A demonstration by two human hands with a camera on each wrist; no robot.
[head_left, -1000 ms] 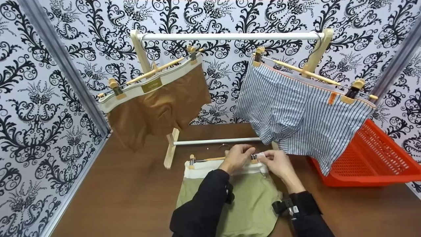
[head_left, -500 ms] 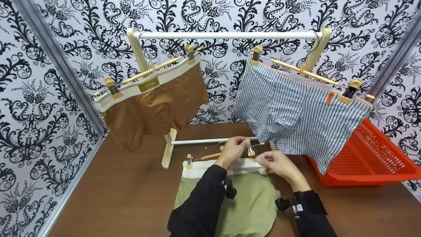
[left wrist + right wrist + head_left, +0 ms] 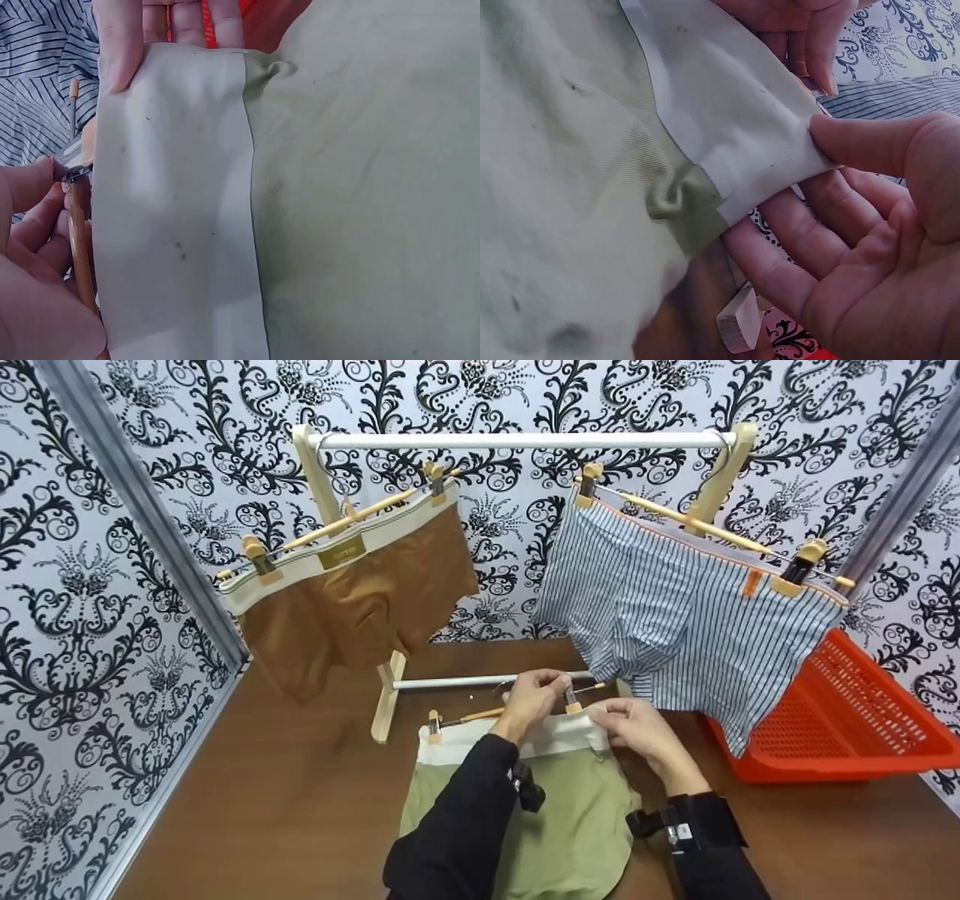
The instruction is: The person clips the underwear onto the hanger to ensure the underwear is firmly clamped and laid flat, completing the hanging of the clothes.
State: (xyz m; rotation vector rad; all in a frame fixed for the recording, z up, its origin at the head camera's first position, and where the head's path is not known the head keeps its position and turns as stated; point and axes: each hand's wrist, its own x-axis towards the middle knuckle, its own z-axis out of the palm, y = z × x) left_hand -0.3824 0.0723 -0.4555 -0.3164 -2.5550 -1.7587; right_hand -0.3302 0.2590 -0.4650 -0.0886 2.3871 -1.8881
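Green boxer shorts (image 3: 574,810) with a white waistband (image 3: 176,187) lie on the table in the head view. My left hand (image 3: 529,703) pinches the right-hand clip (image 3: 573,703) of a wooden clip hanger (image 3: 482,714) just behind the waistband. The left-hand clip (image 3: 434,726) grips the waistband's other end. With thumb and fingers, my right hand (image 3: 636,729) holds the waistband's right corner, also seen in the right wrist view. From the head view I cannot tell whether the pinched clip's jaws stand around the cloth; in the left wrist view it sits at the waistband's edge.
Behind stands a rack with a white rail (image 3: 517,440). Brown boxer shorts (image 3: 360,600) hang from it at left, striped boxer shorts (image 3: 682,607) at right, low over the work. A red basket (image 3: 840,769) stands at the right on the brown table (image 3: 285,802).
My left hand has drawn the clip back off the waistband's right end, then the waistband's edge has come up against the clip. My right hand has kept hold of the corner, raising it slightly.
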